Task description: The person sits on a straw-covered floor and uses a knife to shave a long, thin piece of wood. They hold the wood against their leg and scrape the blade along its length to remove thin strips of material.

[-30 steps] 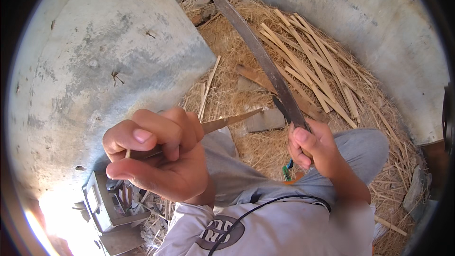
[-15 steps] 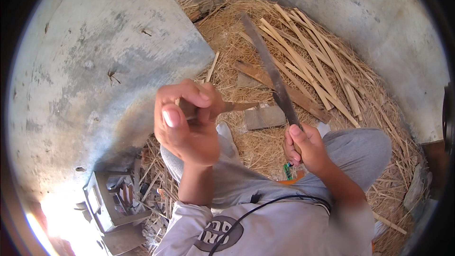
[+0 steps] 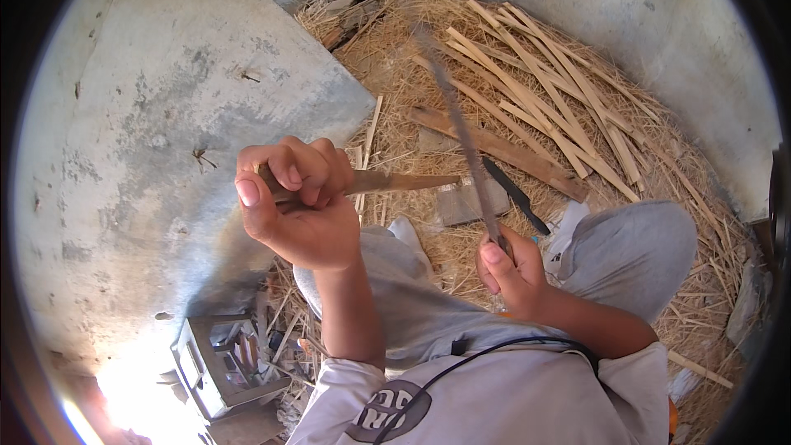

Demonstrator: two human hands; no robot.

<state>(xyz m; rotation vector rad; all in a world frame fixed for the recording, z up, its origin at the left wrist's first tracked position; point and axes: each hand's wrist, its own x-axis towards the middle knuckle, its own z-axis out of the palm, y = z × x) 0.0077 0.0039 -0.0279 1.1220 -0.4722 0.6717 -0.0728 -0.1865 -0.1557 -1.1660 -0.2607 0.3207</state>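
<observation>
Wooden stick (image 3: 400, 182): we see a brown, tapering piece, its thicker end inside the left fist and its narrow tip pointing right, well out beyond the little-finger side.
Left hand (image 3: 301, 206): fingers curled and clenched around the stick, thumb at the outer end of the grip.
Right hand (image 3: 515, 274): closed on the near end of a long blade (image 3: 467, 140); what lies inside this grip we cannot tell.
Long blade: slants up and leftward from the right grip, its far end blurred; it passes close by the stick's tip, and whether they touch we cannot tell.
Black knife (image 3: 519, 198): lies just beyond the right grip, slightly to its right.
Grey block (image 3: 456, 209): rests on the straw (image 3: 383, 62) ahead of the right grip, partly behind the blade.
Pale strips (image 3: 554, 85): we find them heaped well beyond the right grip, past a brown board (image 3: 527, 166).
Box (image 3: 251, 392): stands below and left of the left grip.
</observation>
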